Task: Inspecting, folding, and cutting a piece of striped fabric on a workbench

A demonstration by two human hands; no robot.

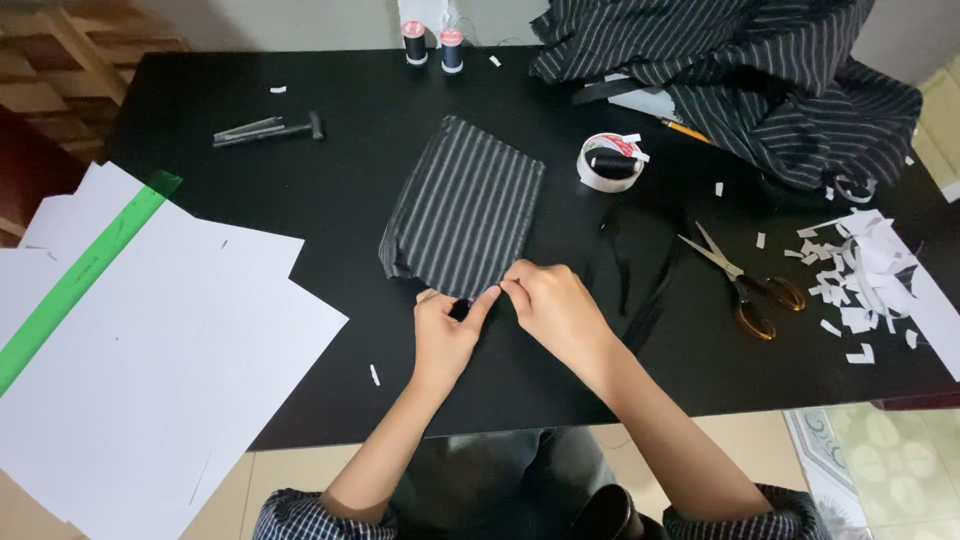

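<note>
A folded piece of dark striped fabric (465, 205) lies in the middle of the black table (350, 150). My left hand (445, 335) and my right hand (555, 305) meet at its near edge. The fingertips of both pinch the fabric's near right corner, thumbs and forefingers closed on the hem. Whether something small, such as a pin or needle, sits between the fingers cannot be told.
White paper sheets (150, 350) and a green ruler (80, 275) overhang the table's left side. Scissors (745, 285) and paper scraps (865, 275) lie at the right. A tape roll (610, 162), two thread spools (433, 45), a dark tool (268, 128) and heaped striped cloth (760, 80) lie farther back.
</note>
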